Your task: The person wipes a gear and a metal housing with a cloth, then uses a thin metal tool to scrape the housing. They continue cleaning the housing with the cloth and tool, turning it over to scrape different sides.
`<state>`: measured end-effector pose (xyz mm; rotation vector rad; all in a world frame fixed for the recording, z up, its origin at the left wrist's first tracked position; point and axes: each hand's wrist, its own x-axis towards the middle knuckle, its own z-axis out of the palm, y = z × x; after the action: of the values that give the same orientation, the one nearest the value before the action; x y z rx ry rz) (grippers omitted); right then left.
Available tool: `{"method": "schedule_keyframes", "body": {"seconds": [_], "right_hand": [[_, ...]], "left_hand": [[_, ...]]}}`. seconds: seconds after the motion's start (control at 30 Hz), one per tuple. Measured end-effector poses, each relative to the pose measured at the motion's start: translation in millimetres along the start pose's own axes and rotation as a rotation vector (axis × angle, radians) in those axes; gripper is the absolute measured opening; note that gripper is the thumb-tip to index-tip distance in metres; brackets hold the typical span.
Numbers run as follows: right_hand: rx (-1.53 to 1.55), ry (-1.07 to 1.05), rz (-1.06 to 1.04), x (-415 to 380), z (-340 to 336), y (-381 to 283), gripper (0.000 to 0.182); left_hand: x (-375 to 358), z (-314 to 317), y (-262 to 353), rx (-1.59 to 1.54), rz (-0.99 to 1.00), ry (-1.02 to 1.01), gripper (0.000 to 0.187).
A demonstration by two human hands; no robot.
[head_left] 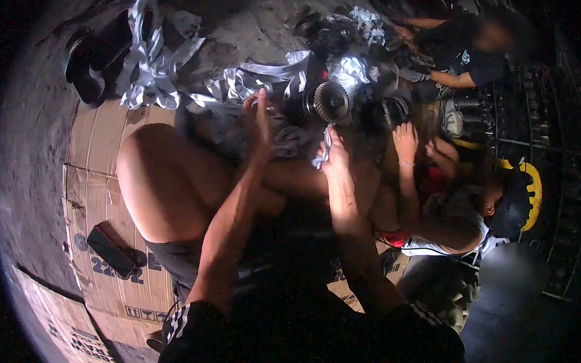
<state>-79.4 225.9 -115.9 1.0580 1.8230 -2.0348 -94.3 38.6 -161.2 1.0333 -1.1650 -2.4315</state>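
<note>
At 8 o'clock, the cardboard sheet (pixel 98 148) carries large dark print: "22" and a final "2" can be read, with a dark flat object (pixel 111 252) covering part of it. Small boxed handling signs, one an umbrella, sit below. Farther out, another cardboard piece (pixel 46 309) shows blurred capitals, perhaps "RAW". The shirt (pixel 480 59) at 2 o'clock bears an unreadable pale mark.

- Worn on the head, facing forward and steeply down.
- Set close above the black sleeves (pixel 192 338), with left hand (pixel 258 124) and right hand (pixel 336 156) farther out, near mid-view.
- Spanning widely, from cardboard (pixel 101 219) at left to co-workers (pixel 448 223) at right.
- Curved, darkened at the edges.
</note>
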Motion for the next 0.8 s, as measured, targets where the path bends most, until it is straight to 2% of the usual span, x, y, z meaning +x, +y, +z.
{"method": "schedule_keyframes", "body": {"seconds": [0.03, 0.17, 0.23, 0.33, 0.37, 0.4, 0.43, 0.47, 0.53, 0.57, 0.6, 0.63, 0.7, 0.8], "right_hand": [[-0.007, -0.002, 0.002, -7, 5, -1, 0.025], [0.048, -0.021, 0.053, -11, 17, 6, 0.025], [0.07, -0.015, 0.058, -3, 12, 13, 0.025], [0.112, -0.173, 0.042, -2, 11, 11, 0.024], [0.048, -0.094, 0.003, -7, 14, 13, 0.023], [-0.017, -0.01, -0.032, -16, 15, 14, 0.022], [-0.087, 0.049, -0.034, -34, 18, 9, 0.016], [-0.091, 0.051, -0.03, -38, 13, 10, 0.016], [-0.448, -0.095, -0.632, -31, -3, 8, 0.009], [-0.623, -0.164, -1.034, -11, -13, 9, 0.008], [-0.7, -0.163, -1.013, -45, 9, -10, 0.012], [-0.762, -0.171, -1.116, -48, 17, -13, 0.013], [-0.965, -0.154, -1.333, -57, 37, -27, 0.011], [-1.101, -0.212, -1.365, -37, 40, -21, 0.01]], "left_hand": [[0, -3, -4, 0.054, 0.177, -0.028, 0.038], [-8, -8, -1, 0.15, 0.099, -0.092, 0.039], [-15, -8, -1, 0.191, 0.199, -0.081, 0.039], [-14, 0, -9, 0.139, 0.128, 0.001, 0.037], [-4, 3, -18, 0.132, 0.137, 0.0, 0.037], [10, 1, -47, 0.219, 0.256, 0.065, 0.035], [13, 0, -50, 0.31, 0.37, 0.132, 0.034], [11, -3, -55, 0.312, 0.365, 0.135, 0.034], [-5, -4, -19, 0.137, 0.338, 0.109, 0.028], [-8, -4, -6, 0.137, 0.332, 0.127, 0.028], [-11, -4, 3, 0.071, 0.24, 0.064, 0.026], [-14, -2, 6, 0.005, 0.151, -0.006, 0.024], [-12, -1, -1, -0.029, 0.119, -0.028, 0.023], [-6, -2, -11, -0.027, 0.103, -0.04, 0.022]]}}
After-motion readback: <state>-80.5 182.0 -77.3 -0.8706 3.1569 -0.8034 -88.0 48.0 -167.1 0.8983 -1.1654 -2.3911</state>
